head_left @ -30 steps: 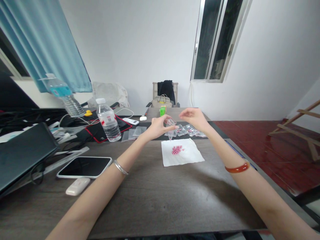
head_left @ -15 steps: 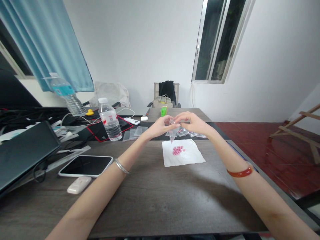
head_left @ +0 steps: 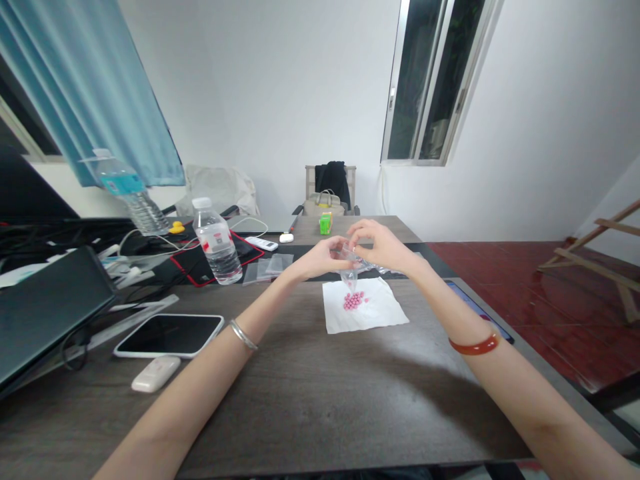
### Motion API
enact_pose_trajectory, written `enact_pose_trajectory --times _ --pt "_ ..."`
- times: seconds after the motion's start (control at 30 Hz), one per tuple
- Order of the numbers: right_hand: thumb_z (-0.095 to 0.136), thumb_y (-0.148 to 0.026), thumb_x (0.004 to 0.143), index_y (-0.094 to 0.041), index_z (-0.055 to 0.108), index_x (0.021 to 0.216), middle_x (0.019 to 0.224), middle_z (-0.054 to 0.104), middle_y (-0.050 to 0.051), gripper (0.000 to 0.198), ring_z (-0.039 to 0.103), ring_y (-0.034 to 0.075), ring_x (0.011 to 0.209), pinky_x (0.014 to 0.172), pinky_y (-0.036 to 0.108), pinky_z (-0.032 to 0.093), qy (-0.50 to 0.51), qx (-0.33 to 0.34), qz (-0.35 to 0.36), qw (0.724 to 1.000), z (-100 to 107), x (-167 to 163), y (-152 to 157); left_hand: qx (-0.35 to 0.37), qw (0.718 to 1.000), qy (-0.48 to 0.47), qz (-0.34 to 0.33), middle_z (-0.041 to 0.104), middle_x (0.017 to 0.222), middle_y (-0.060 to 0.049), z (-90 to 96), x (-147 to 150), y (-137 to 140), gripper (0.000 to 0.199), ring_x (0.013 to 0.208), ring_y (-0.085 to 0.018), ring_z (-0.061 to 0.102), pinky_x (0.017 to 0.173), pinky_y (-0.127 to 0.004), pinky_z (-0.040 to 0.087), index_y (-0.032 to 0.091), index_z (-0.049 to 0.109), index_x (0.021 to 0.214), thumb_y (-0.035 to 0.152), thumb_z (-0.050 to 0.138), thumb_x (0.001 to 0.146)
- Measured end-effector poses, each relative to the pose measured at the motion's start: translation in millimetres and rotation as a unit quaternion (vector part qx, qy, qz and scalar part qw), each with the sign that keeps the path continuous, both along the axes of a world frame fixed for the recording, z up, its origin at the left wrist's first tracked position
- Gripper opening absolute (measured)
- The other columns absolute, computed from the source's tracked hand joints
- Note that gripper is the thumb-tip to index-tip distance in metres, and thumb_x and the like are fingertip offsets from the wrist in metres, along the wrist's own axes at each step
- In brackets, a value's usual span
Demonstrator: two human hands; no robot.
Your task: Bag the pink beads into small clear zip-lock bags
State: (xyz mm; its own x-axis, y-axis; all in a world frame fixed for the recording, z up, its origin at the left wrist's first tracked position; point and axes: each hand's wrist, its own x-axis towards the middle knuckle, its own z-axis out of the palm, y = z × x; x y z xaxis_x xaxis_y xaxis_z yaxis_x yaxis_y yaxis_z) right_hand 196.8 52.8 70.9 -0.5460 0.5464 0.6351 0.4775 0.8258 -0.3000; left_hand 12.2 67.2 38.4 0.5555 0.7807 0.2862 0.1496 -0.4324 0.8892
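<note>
Bag [head_left: 351, 281] hangs lower than before, left fingers [head_left: 343, 265] gripping it, grip of right fingers [head_left: 367, 230] unclear.

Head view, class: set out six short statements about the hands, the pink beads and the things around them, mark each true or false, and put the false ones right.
1. The left hand holds a clear plastic bag. True.
2. The right hand is raised, its fingers at the top of the clear plastic bag. True.
3. The pink beads are gathered on white paper. True.
4. The clear plastic bag lies flat on the white paper. False: the left hand holds it up.
5. The silver bangle is on the right arm. False: it is on the left arm.
6. The phone lies screen down. False: its dark screen faces up.
</note>
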Motion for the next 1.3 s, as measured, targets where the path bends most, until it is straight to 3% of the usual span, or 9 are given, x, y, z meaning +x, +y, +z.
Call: enact_pose_trajectory --times 0.3,0.73,0.87,0.97,1.03,1.1,1.2,1.3 --pt "0.053 -0.009 0.071 -0.016 0.061 0.065 0.073 0.065 0.003 0.012 0.058 0.016 0.076 0.075 0.030 0.044 -0.012 -0.032 -0.012 0.999 9.7 1.1 -10.8 -0.082 0.996 0.002 -0.043 0.067 0.079 -0.002 4.9 -4.3 -1.7 0.038 0.073 -0.014 0.064 0.073 -0.030 0.047 0.014 0.056 0.093 0.022 0.077 0.063" --pt "0.056 -0.009 0.067 -0.016 0.063 0.068 0.074 0.062 0.002 0.010 0.055 0.015 0.073 0.070 0.028 0.041 -0.014 -0.042 -0.058 0.997 7.8 1.3 -9.9 -0.060 0.998 -0.013 -0.030 0.069 0.090 -0.005 5.4 -0.7 -2.7 0.040 0.081 -0.016 0.063 0.080 -0.033 0.046 0.013 0.062 0.096 0.041 0.074 0.070" --pt "0.054 -0.007 0.068 -0.016 0.065 0.074 0.080 0.063 0.003 0.015 0.055 0.014 0.074 0.071 0.027 0.042 0.001 -0.039 -0.051 0.998 9.5 2.8 -8.3 -0.058 0.998 -0.026 -0.014 0.069 0.090 -0.005 6.1 -2.3 -2.3 0.038 0.081 -0.016 0.063 0.080 -0.033 0.045 0.013 0.064 0.095 0.040 0.073 0.071" --pt "0.055 -0.008 0.069 -0.015 0.065 0.080 0.082 0.064 0.004 0.016 0.055 0.014 0.074 0.070 0.027 0.041 0.022 -0.037 -0.085 0.995 8.1 7.8 -4.5 -0.058 0.997 -0.045 0.016 0.070 0.092 -0.006 8.8 -3.5 -3.3 0.038 0.084 -0.016 0.063 0.085 -0.034 0.045 0.012 0.066 0.094 0.038 0.074 0.068" --pt "0.056 -0.010 0.070 -0.015 0.066 0.081 0.079 0.065 0.003 0.015 0.055 0.013 0.070 0.067 0.026 0.041 0.004 -0.070 -0.127 0.989 3.2 14.0 -0.9 -0.055 0.996 -0.057 0.034 0.071 0.095 -0.007 10.4 -4.5 -3.5 0.039 0.087 -0.018 0.063 0.088 -0.036 0.044 0.012 0.068 0.096 0.039 0.075 0.068" --pt "0.059 -0.013 0.069 -0.015 0.067 0.077 0.072 0.065 0.002 0.012 0.055 0.013 0.065 0.062 0.025 0.040 -0.065 -0.144 -0.137 0.978 -6.3 21.0 3.0 -0.054 0.995 -0.071 0.044 0.071 0.097 -0.008 11.1 -5.4 -2.9 0.042 0.091 -0.019 0.064 0.091 -0.037 0.043 0.013 0.069 0.098 0.039 0.076 0.066" --pt "0.067 -0.019 0.065 -0.014 0.069 0.069 0.065 0.066 0.002 0.007 0.057 0.015 0.064 0.058 0.024 0.040 -0.198 -0.286 -0.061 0.935 -28.5 28.9 8.5 -0.060 0.992 -0.098 0.058 0.072 0.098 -0.008 10.5 -6.2 -0.6 0.047 0.096 -0.021 0.064 0.097 -0.038 0.040 0.013 0.068 0.101 0.039 0.079 0.062" --pt "0.071 -0.029 0.064 -0.014 0.072 0.069 0.065 0.067 0.002 0.016 0.056 0.014 0.062 0.057 0.024 0.040 -0.232 -0.352 -0.014 0.906 -53.3 30.0 13.1 -0.072 0.987 -0.121 0.084 0.072 0.099 -0.010 8.9 -6.6 1.9 0.052 0.100 -0.021 0.063 0.098 -0.036 0.038 0.012 0.066 0.102 0.038 0.081 0.060"
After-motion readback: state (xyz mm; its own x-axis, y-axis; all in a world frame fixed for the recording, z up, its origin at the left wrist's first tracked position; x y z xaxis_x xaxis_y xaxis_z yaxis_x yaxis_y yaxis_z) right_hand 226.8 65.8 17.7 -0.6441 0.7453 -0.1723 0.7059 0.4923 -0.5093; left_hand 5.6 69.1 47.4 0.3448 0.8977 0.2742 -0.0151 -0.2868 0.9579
